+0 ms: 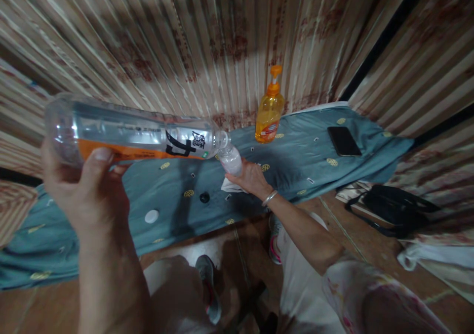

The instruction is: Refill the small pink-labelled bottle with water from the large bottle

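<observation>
A large clear plastic bottle [148, 134] with an orange and black label lies nearly level in my left hand [91, 181], whose fingers wrap round its base end. Its open neck meets the mouth of a small clear bottle [231, 161], tilted toward it. My right hand [252, 177] grips that small bottle, with a bracelet on the wrist. Something white [231, 186], like a cloth or tissue, shows beneath the small bottle. On the teal cloth are a black cap [204, 197] and a white cap [151, 216].
An orange pump bottle [269, 114] stands at the back of the teal cloth [292, 161], and a black phone [344, 141] lies to its right. Pleated curtains [148, 42] hang behind. A black bag [392, 206] is at the lower right.
</observation>
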The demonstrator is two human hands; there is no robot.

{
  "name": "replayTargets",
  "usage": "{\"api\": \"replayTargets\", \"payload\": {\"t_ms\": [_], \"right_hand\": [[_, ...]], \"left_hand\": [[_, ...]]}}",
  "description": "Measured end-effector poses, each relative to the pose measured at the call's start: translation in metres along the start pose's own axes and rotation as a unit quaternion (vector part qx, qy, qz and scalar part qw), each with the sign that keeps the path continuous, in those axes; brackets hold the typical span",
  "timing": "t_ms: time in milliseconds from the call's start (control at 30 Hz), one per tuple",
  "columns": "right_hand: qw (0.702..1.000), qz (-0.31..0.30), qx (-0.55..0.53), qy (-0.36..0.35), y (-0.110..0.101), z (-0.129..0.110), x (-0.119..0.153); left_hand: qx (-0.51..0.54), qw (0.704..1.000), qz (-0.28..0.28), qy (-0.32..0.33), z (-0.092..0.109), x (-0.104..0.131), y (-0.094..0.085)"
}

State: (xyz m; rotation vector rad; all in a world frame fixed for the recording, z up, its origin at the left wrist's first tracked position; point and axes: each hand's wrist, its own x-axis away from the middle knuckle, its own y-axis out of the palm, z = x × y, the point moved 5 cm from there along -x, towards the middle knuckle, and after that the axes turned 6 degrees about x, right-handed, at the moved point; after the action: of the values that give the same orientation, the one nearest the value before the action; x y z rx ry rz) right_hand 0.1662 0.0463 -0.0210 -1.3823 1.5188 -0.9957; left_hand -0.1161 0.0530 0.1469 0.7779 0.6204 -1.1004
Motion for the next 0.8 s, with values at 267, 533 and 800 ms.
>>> {"api": "replayTargets", "payload": {"t_ms": [267,533,800], "right_hand": [[1.0,-0.004,-0.005,0.002,-0.001,-0.001,0.0],[1.0,-0.007,-0.005,0.002,-0.003,-0.001,0.001],[1.0,-0.008,0.006,0.01,-0.005,-0.002,0.001]], "left_hand": [[-0.021,1.0,-0.004,-0.002,0.001,0.001,0.002],[0.013,1.0,-0.002,-0.015,0.004,0.003,0.005],[0.027,1.0,-0.01,-0.009,-0.006,0.002,-0.004]]}}
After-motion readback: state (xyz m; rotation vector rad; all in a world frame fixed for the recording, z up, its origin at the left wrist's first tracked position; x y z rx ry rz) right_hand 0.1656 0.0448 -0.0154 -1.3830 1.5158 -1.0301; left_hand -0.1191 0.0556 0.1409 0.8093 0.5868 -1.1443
